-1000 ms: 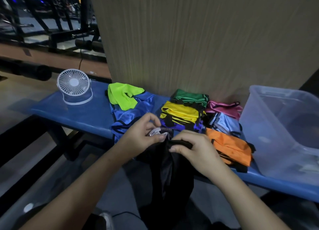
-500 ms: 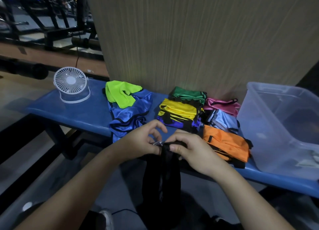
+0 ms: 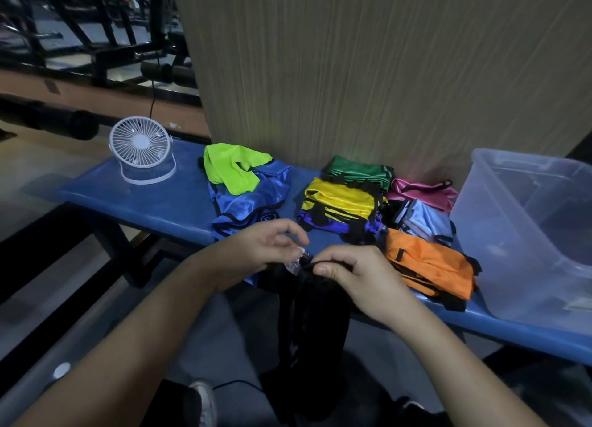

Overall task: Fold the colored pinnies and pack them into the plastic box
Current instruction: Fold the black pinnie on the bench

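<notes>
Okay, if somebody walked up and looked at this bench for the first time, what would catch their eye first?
Probably the two hands at the centre, left hand and right hand, pinching the top of a black pinny that hangs off the blue bench. Behind them lie bright pinnies, neon green to orange. A clear plastic box stands at the right end, a white fan at the left.

This looks like a gym: black exercise machines [image 3: 105, 39] stand behind the blue padded bench [image 3: 153, 199].
</notes>
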The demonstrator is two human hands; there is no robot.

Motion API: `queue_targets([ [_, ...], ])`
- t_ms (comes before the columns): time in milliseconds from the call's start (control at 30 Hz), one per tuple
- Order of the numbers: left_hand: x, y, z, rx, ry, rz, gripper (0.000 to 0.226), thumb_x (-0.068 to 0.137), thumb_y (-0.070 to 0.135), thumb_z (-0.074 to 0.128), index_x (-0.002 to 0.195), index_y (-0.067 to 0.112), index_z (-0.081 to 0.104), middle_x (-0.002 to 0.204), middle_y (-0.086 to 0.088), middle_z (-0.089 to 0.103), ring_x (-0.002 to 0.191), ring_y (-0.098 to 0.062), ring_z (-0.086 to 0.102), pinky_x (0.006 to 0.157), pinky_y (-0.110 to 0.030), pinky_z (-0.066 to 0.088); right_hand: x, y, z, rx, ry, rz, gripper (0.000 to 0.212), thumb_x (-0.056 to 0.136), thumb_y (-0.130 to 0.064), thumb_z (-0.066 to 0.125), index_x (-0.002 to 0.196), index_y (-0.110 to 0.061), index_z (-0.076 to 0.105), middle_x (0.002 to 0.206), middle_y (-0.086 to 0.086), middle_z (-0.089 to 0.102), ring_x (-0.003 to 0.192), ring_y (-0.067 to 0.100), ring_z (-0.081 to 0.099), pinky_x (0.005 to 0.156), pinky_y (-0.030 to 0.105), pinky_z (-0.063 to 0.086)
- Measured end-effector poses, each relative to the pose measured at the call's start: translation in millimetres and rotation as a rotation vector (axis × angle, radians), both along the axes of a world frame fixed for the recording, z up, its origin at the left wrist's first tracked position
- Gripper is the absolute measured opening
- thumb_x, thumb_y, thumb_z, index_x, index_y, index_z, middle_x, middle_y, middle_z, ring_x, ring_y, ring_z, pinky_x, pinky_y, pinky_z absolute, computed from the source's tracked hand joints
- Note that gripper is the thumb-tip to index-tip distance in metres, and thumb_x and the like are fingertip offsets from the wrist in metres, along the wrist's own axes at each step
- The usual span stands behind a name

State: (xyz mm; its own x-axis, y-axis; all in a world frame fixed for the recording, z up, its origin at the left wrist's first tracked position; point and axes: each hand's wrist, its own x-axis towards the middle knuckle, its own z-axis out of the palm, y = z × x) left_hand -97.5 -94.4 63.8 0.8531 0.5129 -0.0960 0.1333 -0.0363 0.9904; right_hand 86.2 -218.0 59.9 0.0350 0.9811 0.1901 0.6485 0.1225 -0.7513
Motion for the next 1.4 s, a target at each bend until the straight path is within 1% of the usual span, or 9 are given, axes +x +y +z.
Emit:
queue_targets([
  [167,4,2,-5,0.022,0.003,0.064,0.01,0.095,0.004,0.062,0.103,0.009,0.062,0.086,-0.005,0.064,0.08,-0.01,0.058,0.068,-0.015,0.044,-5,2,-11,0.146,-0.134,-0.058,0.01,0.085,-0.042,0.071,0.087,-0.033,0.075,0.086,-0.014,0.067,0.088,0.009,0.056,0.087,0.035,0.039],
  [333,11,0,-12,0.065,-0.068,0.044,0.018,0.086,0.011,0.068,0.102,0.007,0.062,0.092,-0.008,0.069,0.087,-0.013,0.062,0.08,-0.02,0.048,-10,5,-19,0.238,-0.17,-0.109,0.021,0.082,-0.052,0.063,0.085,-0.035,0.075,0.119,-0.016,0.056,0.118,0.012,0.047,0.102,0.032,0.031],
  [467,13,2,-19,0.098,-0.08,0.051,0.016,0.086,0.017,0.071,0.101,0.014,0.064,0.098,-0.023,0.069,0.087,-0.019,0.062,0.082,-0.029,0.047,-9,5,-19,0.191,0.016,-0.069,0.011,0.081,-0.033,0.073,0.087,-0.026,0.079,0.105,-0.012,0.063,0.102,0.005,0.062,0.093,0.025,0.045],
  [667,15,3,-20,0.191,-0.064,0.047,0.021,0.083,0.016,0.071,0.103,0.014,0.065,0.086,0.0,0.065,0.081,-0.011,0.059,0.072,-0.021,0.049,-12,5,-21,0.176,0.033,-0.086,0.004,0.084,-0.017,0.078,0.087,-0.02,0.078,0.089,-0.011,0.067,0.089,0.005,0.065,0.084,0.017,0.045],
  [900,19,5,-23,0.362,-0.006,0.091,0.018,0.087,0.004,0.074,0.097,0.017,0.066,0.073,0.005,0.049,0.058,-0.012,0.046,0.056,-0.02,0.038,-12,7,-22,0.107,0.078,-0.129,0.006,0.082,-0.016,0.08,0.082,-0.021,0.077,0.082,-0.01,0.065,0.083,0.007,0.062,0.078,0.018,0.044],
  [1067,17,6,-25,0.29,-0.042,0.09,0.021,0.086,0.005,0.075,0.09,0.017,0.058,0.081,0.007,0.062,0.069,-0.021,0.054,0.068,-0.037,0.044,-11,6,-18,0.116,0.118,-0.182,0.011,0.076,-0.015,0.084,0.077,-0.023,0.076,0.079,-0.006,0.066,0.078,0.008,0.063,0.074,0.022,0.046],
  [1200,13,5,-18,0.26,-0.089,0.02,0.023,0.087,-0.005,0.069,0.088,0.012,0.054,0.095,-0.008,0.068,0.084,-0.012,0.063,0.078,-0.024,0.051,-7,7,-15,0.155,0.112,-0.246,0.023,0.073,-0.014,0.087,0.07,-0.029,0.069,0.075,-0.008,0.062,0.075,0.005,0.06,0.07,0.016,0.042],
  [1300,13,1,-16,0.474,0.027,0.018,0.02,0.086,-0.01,0.065,0.088,0.009,0.063,0.094,-0.008,0.065,0.067,0.003,0.055,0.068,-0.011,0.042,-4,7,-15,0.151,0.107,-0.256,0.016,0.073,-0.016,0.087,0.072,-0.021,0.072,0.079,-0.006,0.062,0.078,0.008,0.06,0.073,0.022,0.045],
  [1400,14,0,-21,0.618,0.061,0.034,0.02,0.082,0.001,0.071,0.087,0.02,0.066,0.087,0.002,0.063,0.058,-0.002,0.048,0.059,-0.017,0.039,-4,8,-16,0.123,0.102,-0.253,0.015,0.074,-0.017,0.086,0.073,-0.022,0.073,0.081,-0.005,0.062,0.08,0.008,0.061,0.078,0.027,0.046],
])
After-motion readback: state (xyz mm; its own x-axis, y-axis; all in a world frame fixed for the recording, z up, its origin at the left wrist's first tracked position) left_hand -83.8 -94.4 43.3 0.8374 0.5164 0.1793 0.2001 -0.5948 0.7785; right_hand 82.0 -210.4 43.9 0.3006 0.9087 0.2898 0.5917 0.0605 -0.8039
